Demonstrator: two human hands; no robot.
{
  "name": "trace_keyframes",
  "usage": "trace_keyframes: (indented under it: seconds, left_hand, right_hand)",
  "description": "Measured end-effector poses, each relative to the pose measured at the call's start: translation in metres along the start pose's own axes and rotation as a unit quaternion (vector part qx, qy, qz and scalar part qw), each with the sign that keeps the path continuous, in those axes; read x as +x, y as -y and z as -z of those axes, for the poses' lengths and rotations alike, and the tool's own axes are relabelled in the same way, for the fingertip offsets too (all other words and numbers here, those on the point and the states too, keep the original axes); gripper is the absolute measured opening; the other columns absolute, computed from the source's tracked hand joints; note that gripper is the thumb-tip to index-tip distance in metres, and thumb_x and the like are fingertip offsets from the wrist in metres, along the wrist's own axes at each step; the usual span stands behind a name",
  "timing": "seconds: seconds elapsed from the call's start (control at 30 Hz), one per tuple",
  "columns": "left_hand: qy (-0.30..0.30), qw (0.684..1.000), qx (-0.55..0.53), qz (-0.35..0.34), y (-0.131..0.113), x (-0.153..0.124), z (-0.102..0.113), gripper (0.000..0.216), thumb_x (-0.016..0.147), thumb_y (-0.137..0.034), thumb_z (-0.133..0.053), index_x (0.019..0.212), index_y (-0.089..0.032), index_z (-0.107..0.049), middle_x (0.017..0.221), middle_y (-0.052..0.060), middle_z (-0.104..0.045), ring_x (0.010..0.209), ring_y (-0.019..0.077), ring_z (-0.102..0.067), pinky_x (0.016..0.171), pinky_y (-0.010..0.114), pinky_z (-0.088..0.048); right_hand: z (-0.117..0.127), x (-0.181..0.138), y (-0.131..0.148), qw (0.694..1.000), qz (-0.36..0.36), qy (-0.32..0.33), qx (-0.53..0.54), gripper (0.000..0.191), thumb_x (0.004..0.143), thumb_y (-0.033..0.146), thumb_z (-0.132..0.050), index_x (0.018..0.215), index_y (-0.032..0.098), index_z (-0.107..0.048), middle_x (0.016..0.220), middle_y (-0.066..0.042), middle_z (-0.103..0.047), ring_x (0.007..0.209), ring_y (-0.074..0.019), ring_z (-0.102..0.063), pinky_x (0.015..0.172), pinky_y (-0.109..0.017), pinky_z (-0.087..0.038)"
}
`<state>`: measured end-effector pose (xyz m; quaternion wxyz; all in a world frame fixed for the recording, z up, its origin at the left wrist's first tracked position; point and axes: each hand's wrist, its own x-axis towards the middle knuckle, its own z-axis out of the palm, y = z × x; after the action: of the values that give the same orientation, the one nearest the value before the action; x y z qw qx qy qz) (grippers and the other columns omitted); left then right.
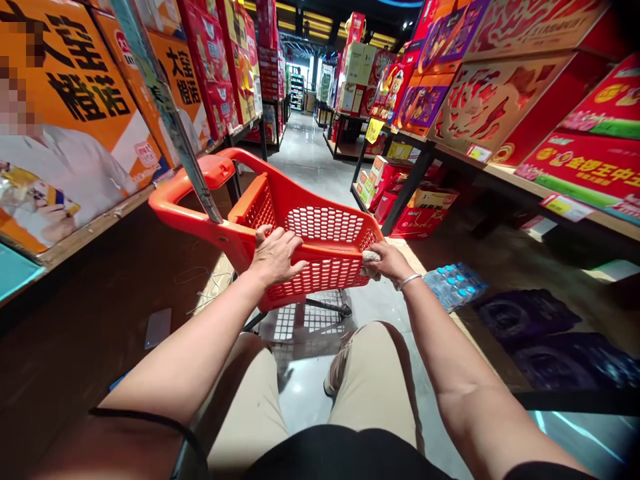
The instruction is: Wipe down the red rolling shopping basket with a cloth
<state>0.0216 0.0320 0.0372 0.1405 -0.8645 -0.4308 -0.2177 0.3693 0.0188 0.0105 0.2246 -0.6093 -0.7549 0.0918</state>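
Crosswise before my knees stands an orange plastic shopping cart [320, 230] with perforated basket walls. My left hand [277, 255] grips the near top rim of the basket, its fingers curled over the edge and the thumb along the outer wall. At the basket's right corner, my right hand [389, 261] is closed around a crumpled greyish cloth [371, 264], pressed against the rim. A worn metal pole [170, 110] slants up from beside the cart's handle [187, 183]. Inside the basket no goods show.
Orange cartons [65, 113] line the left shelf. Red and gold gift boxes [500, 100] fill the right shelf. Shrink-wrapped bottles [455, 285] and dark purple packs [530, 317] lie low at right. A phone-like slab [158, 328] lies at lower left. A tiled aisle [300, 143] runs ahead.
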Motion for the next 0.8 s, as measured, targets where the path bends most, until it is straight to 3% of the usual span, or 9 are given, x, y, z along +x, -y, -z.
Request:
trace_keyframes:
  seconds: [0.13,0.3,0.4,0.47,0.57,0.7,0.8]
  left_hand:
    - [0.029,1.0,0.004,-0.005,0.032,0.01,-0.007,0.032,0.084,-0.047,-0.064,0.103,-0.022,-0.067,0.104,0.009,-0.069,0.108,0.0313,-0.056,0.111,0.053,-0.028]
    - [0.029,0.999,0.014,0.04,0.06,0.018,-0.012,0.039,0.079,-0.052,-0.066,0.104,-0.023,-0.068,0.109,0.009,-0.07,0.116,0.0343,-0.054,0.118,0.058,-0.019]
    - [0.04,0.998,0.001,0.045,0.052,0.021,-0.013,0.047,0.079,-0.053,-0.066,0.115,-0.023,-0.069,0.117,0.01,-0.068,0.124,0.0358,-0.051,0.121,0.062,-0.01]
    - [0.076,0.997,-0.028,0.012,0.037,0.021,-0.016,0.049,0.083,-0.05,-0.064,0.126,-0.027,-0.067,0.124,0.009,-0.067,0.126,0.033,-0.051,0.122,0.064,-0.007]
    - [0.118,0.991,-0.061,-0.033,0.013,0.019,-0.025,0.052,0.087,-0.047,-0.063,0.136,-0.033,-0.062,0.128,0.006,-0.066,0.124,0.0286,-0.054,0.123,0.062,-0.009]
    - [0.077,0.995,-0.05,-0.025,0.008,0.013,-0.041,0.045,0.093,-0.048,-0.059,0.136,-0.035,-0.063,0.122,0.005,-0.067,0.12,0.0276,-0.055,0.123,0.064,-0.004]
    - [0.061,0.995,-0.075,-0.038,0.013,0.012,-0.048,0.039,0.098,-0.047,-0.051,0.133,-0.037,-0.066,0.118,0.004,-0.068,0.118,0.0254,-0.056,0.123,0.062,-0.007]
  right_hand:
    - [-0.012,-0.005,0.02,0.999,-0.014,-0.009,-0.027,0.023,0.077,0.021,-0.072,0.1,0.022,-0.073,0.099,-0.003,-0.066,0.092,-0.0195,-0.061,0.085,-0.032,-0.047]
    - [-0.024,-0.017,0.041,0.998,0.014,-0.036,-0.047,0.042,0.081,0.022,-0.071,0.122,0.026,-0.066,0.117,-0.005,-0.065,0.108,-0.0231,-0.058,0.095,-0.036,-0.045]
    - [-0.029,-0.017,0.057,0.993,-0.02,-0.028,-0.109,0.034,0.085,0.024,-0.069,0.119,0.024,-0.067,0.114,-0.009,-0.065,0.103,-0.0255,-0.057,0.087,-0.035,-0.045]
    - [-0.031,-0.015,0.069,0.988,-0.033,-0.022,-0.148,0.029,0.087,0.024,-0.066,0.116,0.023,-0.067,0.112,-0.011,-0.065,0.1,-0.0263,-0.057,0.081,-0.034,-0.044]
    - [-0.032,-0.013,0.076,0.99,0.0,-0.004,-0.14,0.035,0.088,0.026,-0.066,0.123,0.024,-0.065,0.117,-0.01,-0.065,0.102,-0.0264,-0.057,0.081,-0.034,-0.045]
    - [-0.026,-0.018,0.052,0.995,0.08,0.03,-0.043,0.048,0.084,0.022,-0.068,0.131,0.026,-0.062,0.124,-0.007,-0.064,0.111,-0.0245,-0.058,0.093,-0.036,-0.046]
    - [-0.024,-0.024,0.03,0.994,0.109,0.003,0.027,0.051,0.08,0.016,-0.068,0.13,0.025,-0.064,0.127,-0.007,-0.063,0.12,-0.0243,-0.056,0.106,-0.041,-0.042]
